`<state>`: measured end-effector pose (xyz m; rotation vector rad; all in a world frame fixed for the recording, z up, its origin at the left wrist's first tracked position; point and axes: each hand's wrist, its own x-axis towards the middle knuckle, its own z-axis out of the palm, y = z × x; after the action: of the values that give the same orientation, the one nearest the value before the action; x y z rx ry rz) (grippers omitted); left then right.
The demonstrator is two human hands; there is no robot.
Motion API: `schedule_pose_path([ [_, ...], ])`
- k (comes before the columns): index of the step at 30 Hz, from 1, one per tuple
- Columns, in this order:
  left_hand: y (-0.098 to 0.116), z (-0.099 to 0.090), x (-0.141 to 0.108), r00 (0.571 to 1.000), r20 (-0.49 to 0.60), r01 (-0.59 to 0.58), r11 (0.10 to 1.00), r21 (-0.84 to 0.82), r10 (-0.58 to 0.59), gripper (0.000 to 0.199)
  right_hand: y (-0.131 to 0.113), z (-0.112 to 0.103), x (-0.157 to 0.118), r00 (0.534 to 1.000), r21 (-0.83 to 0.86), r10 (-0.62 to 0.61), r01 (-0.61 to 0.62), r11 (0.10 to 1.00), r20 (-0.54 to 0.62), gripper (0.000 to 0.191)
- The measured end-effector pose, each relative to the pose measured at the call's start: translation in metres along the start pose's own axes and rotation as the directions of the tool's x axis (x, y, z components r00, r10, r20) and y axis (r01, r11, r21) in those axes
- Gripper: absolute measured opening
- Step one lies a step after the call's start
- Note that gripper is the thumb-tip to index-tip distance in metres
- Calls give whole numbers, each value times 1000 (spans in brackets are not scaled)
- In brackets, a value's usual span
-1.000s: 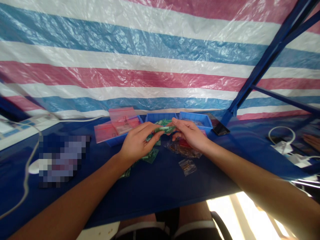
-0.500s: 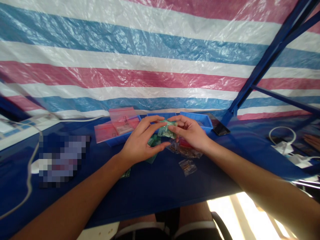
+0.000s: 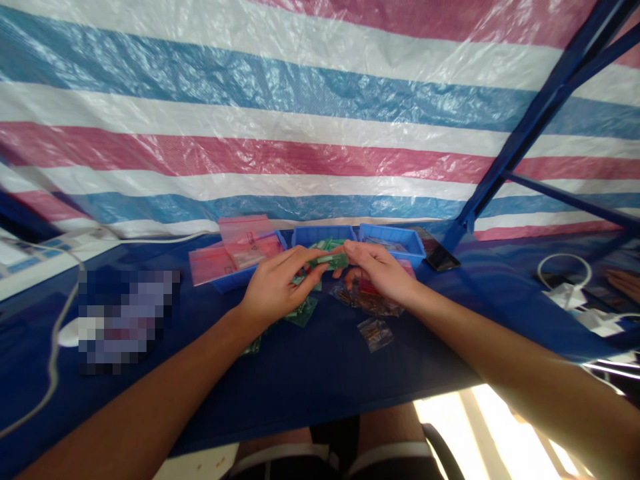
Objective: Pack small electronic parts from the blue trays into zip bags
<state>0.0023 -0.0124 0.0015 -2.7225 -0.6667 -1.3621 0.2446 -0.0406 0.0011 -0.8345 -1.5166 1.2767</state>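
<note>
Between both hands is a small green plastic packet (image 3: 336, 261), over the middle of the blue table. My left hand (image 3: 275, 283) pinches its left side between thumb and fingers. At its right end, the fingers of my right hand (image 3: 381, 272) close on it, bent and partly hidden. More green packets (image 3: 303, 312) lie under and beside my left hand. Below my right hand are several clear packets (image 3: 377, 305) with small brownish parts, and a red piece (image 3: 369, 287). One clear packet (image 3: 376, 335) lies apart, closer to the table's front.
Behind the hands stand a middle blue bin (image 3: 311, 235) with green packets, a right blue bin (image 3: 414, 244), and a left blue bin (image 3: 235, 281) topped by pink bags (image 3: 209, 263). A phone (image 3: 443, 258) and white cable (image 3: 590, 270) lie right. A striped sheet (image 3: 300, 160) hangs behind.
The green packet has tilted flatter and come slightly lower. My left thumb has moved up from below to press against it, and the middle bin shows more now.
</note>
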Motion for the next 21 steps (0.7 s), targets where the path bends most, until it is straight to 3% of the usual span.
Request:
schedule_pose_path([
  [3, 0, 2, -3, 999, -31, 30, 998, 58, -28, 30, -1, 0, 0, 1000, -12, -19, 19, 1000, 14, 47],
  [7, 2, 0, 0, 1000, 9, 26, 999, 31, -27, 38, 2, 0, 0, 1000, -49, -25, 25, 998, 1, 40],
  [15, 4, -3, 7, 996, 59, -63, 996, -66, 66, 46, 13, -1, 3, 1000, 20, 7, -6, 1000, -19, 49],
  [18, 4, -2, 6, 996, 64, -54, 996, -67, 58, 39, 15, -2, 4, 1000, 22, 5, -5, 1000, -14, 51],
  [21, 2, -2, 5, 995, 89, -49, 997, -62, 55, 48, 16, -2, 3, 1000, 12, 14, -13, 1000, -16, 52],
])
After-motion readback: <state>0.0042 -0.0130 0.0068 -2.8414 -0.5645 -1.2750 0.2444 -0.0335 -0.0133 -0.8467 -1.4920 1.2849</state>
